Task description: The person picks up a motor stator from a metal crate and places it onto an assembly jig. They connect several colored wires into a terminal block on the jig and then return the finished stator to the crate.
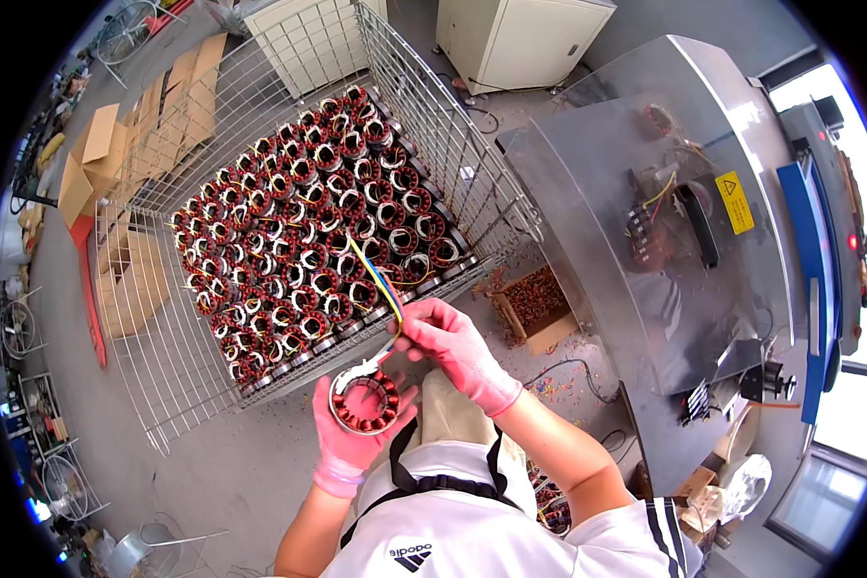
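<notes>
My left hand (338,447), in a pink glove, holds up a motor stator (364,424), a metal ring with copper windings inside and white lacing on its upper edge. Its palm shows through the ring's hole, and the fingers curl round the far side. Between the thumb and fingers of my right hand (460,354), gloved alike, the stator's lead wires (379,281) are pinched. Blue, yellow and green strands stick out past the fingers toward the upper left. Beyond both hands, a wire mesh cage (448,96) holds many similar stators (303,171) packed in rows.
At the right stands a machine under a clear cover (597,173) with a yellow warning label. A cardboard box (552,332) of small coloured scraps sits on the floor, more scraps around it. Cardboard (130,275) lies left of the cage; pale cabinets (520,43) stand behind it.
</notes>
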The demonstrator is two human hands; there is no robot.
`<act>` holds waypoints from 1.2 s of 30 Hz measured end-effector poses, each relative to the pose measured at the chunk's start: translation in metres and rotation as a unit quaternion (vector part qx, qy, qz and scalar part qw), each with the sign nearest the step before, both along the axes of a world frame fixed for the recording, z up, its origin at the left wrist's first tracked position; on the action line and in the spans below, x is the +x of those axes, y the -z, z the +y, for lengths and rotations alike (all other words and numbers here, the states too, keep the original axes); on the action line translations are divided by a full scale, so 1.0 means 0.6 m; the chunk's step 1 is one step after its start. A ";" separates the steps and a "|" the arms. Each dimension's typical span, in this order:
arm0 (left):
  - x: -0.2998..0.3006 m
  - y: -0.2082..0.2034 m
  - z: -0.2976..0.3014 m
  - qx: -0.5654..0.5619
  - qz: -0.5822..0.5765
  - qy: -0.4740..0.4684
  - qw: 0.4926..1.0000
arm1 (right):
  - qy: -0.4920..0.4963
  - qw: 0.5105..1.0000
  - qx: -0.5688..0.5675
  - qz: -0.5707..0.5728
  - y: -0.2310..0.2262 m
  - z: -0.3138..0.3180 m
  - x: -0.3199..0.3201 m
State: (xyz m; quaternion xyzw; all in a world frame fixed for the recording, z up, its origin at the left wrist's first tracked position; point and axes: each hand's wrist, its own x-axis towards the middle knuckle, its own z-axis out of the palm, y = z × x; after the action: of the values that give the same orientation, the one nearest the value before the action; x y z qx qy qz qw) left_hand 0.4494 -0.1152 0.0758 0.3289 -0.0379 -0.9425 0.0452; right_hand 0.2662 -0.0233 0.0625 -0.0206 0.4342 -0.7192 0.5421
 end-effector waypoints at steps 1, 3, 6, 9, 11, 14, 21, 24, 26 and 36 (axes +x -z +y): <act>-0.002 0.004 0.003 -0.002 -0.003 -0.004 1.000 | -0.017 1.000 0.006 -0.003 0.004 -0.001 -0.009; -0.005 0.012 0.008 -0.006 -0.009 -0.017 1.000 | -0.041 0.999 0.010 -0.006 0.011 -0.007 -0.019; 0.002 0.013 0.019 0.004 -0.012 -0.048 0.999 | -0.049 0.999 0.007 0.000 0.009 -0.029 -0.016; 0.003 0.008 0.031 0.000 -0.003 -0.101 0.995 | -0.050 0.991 0.015 0.124 -0.006 -0.063 0.015; 0.009 0.004 0.034 -0.025 -0.016 -0.152 0.988 | -0.118 0.878 0.019 0.464 -0.042 -0.079 0.038; 0.048 0.039 0.024 0.002 0.029 -0.208 0.978 | -0.218 0.597 -0.023 0.772 -0.049 -0.100 0.094; 0.148 0.081 -0.051 -0.023 0.026 -0.264 0.964 | -0.462 0.636 -0.073 0.614 -0.057 -0.191 0.183; 0.205 0.096 -0.105 0.015 -0.014 -0.288 0.957 | -0.574 0.525 -0.085 0.622 -0.058 -0.269 0.235; 0.248 0.123 -0.145 0.036 -0.005 -0.330 0.943 | -0.605 0.571 -0.095 0.548 -0.037 -0.329 0.279; 0.473 0.125 -0.392 0.037 -0.023 -0.295 0.954 | -0.584 0.611 -0.208 0.492 0.015 -0.559 0.452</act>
State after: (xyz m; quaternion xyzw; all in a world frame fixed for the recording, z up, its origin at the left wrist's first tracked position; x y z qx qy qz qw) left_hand 0.7330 -0.3507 0.0009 0.3483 0.0946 -0.8802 0.3084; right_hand 0.5377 -0.3585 0.0533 -0.7328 0.3701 -0.2036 0.5335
